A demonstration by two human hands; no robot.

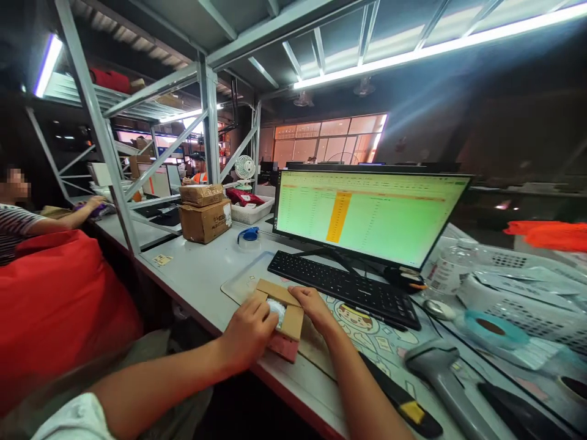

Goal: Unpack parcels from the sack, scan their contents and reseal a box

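A small cardboard box (pixel 292 322) stands at the desk's front edge, on the corner of a printed desk mat (pixel 367 330). Its top is partly open, and something whitish in clear wrapping (pixel 276 310) shows between the flaps. My left hand (pixel 250 327) is closed over the box's near left side, fingers curled at the opening. At the far right corner, my right hand (pixel 314 308) grips the edge with its thumb on top; its other fingers are mostly hidden. A black keyboard (pixel 339 287) lies just beyond the box.
Behind the keyboard is a monitor (pixel 367 214). To the right lie a barcode scanner (pixel 444 379), a mouse (pixel 439 309), tape (pixel 490 330) and a white basket (pixel 527 293). Stacked cartons (pixel 205 221) and a tape dispenser (pixel 249 237) stand back left. A person (pixel 18 220) works at far left.
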